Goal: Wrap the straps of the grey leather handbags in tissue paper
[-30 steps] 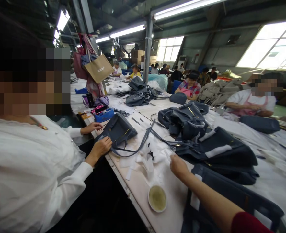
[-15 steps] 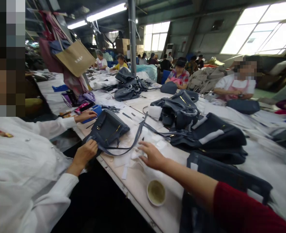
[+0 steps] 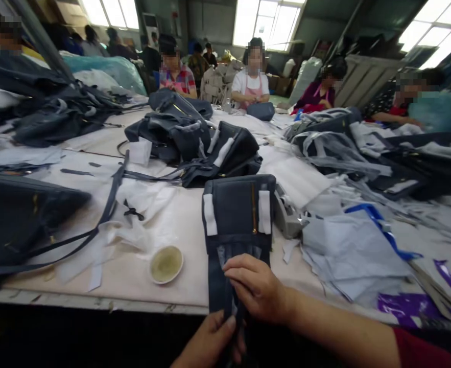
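Note:
A dark navy bag (image 3: 231, 212) lies before me, its lower end hanging over the table's front edge. It has a brass-coloured zip and a white wrap strip along each side. My left hand (image 3: 212, 340) is closed on the bag's narrow lower part, thumb on top. Just above it, my right hand (image 3: 261, 291) lies across the bag with its fingers bent together on the dark material; the fingertips are partly hidden. To the left stands a small round dish (image 3: 166, 264) of yellowish contents.
Another navy bag (image 3: 26, 220) with a long strap (image 3: 108, 209) lies at left. More navy bags (image 3: 179, 128) are heaped behind. Grey sheets (image 3: 351, 250), a blue strip (image 3: 382, 230) and a grey box-like tool (image 3: 286, 217) lie at right. Several people sit across the table.
My view has swung right. My right hand has left the spot near the neighbour's strap and come back to the bag before me. My left hand has come into view on it.

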`<state>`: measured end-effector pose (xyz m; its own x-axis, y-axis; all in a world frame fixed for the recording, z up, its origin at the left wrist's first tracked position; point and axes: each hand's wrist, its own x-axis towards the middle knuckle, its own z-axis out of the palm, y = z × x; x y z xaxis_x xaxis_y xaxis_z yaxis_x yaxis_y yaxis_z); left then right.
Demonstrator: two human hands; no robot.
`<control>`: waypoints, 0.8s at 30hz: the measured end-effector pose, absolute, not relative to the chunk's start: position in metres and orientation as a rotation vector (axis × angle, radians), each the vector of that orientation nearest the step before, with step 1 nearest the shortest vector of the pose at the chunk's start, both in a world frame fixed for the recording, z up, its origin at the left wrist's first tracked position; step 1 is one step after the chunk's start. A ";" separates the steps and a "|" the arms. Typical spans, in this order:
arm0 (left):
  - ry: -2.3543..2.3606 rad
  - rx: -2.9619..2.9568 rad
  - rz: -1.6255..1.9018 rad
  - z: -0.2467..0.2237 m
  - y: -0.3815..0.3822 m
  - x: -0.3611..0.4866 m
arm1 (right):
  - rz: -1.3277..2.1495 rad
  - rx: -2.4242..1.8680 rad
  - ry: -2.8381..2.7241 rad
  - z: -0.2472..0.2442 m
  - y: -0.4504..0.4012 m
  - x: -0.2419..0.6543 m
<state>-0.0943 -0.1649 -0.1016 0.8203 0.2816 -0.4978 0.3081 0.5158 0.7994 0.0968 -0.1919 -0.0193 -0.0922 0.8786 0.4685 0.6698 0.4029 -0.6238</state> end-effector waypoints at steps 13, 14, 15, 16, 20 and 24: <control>0.879 0.776 0.406 -0.108 -0.258 -0.091 | 0.219 -1.859 -1.402 -0.118 -0.355 0.147; 0.895 0.768 0.439 -0.107 -0.265 -0.090 | 0.352 -1.818 -1.342 -0.115 -0.363 0.135; 0.896 0.760 0.463 -0.106 -0.271 -0.089 | 0.515 -1.774 -1.281 -0.113 -0.370 0.122; 0.888 0.759 0.480 -0.105 -0.278 -0.088 | 0.694 -1.720 -1.218 -0.111 -0.377 0.107; 0.872 0.871 0.527 -0.105 -0.303 -0.088 | 1.308 -1.379 -0.911 -0.123 -0.394 0.053; 0.950 1.115 0.598 -0.108 -0.320 -0.097 | 1.446 -1.268 -0.644 -0.140 -0.400 0.030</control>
<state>-0.0965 -0.3198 -0.1078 0.4910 0.8061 -0.3304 0.0497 0.3528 0.9344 0.0299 -0.4000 -0.1398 0.1218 0.9259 -0.3575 -0.3536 -0.2960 -0.8873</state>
